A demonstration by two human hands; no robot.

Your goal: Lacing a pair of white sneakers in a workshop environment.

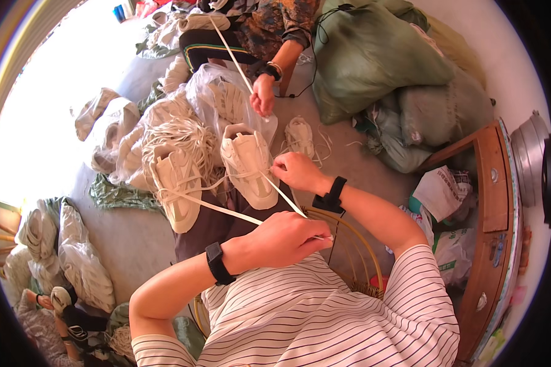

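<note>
Two cream sneakers rest side by side on my lap, a left sneaker point(179, 205) and a right sneaker point(251, 160), toes toward me. My left hand point(281, 240) is closed on pale shoelaces point(226, 211). One taut strand runs to it from the left sneaker, another from the right one. Lace tips poke out beyond its fingers. My right hand point(300, 171) has its fingers pinched at the side of the right sneaker, by its lacing. A loose bundle of cream laces point(180, 137) lies just behind the left sneaker.
Across from me, a co-worker's hand point(263, 95) pulls a long lace. Bagged shoes point(113, 125) lie at left, with more bags point(86, 263) nearer. A single sneaker point(300, 136) sits on the floor. Big green sacks point(373, 61) and a wooden desk point(493, 177) stand at right.
</note>
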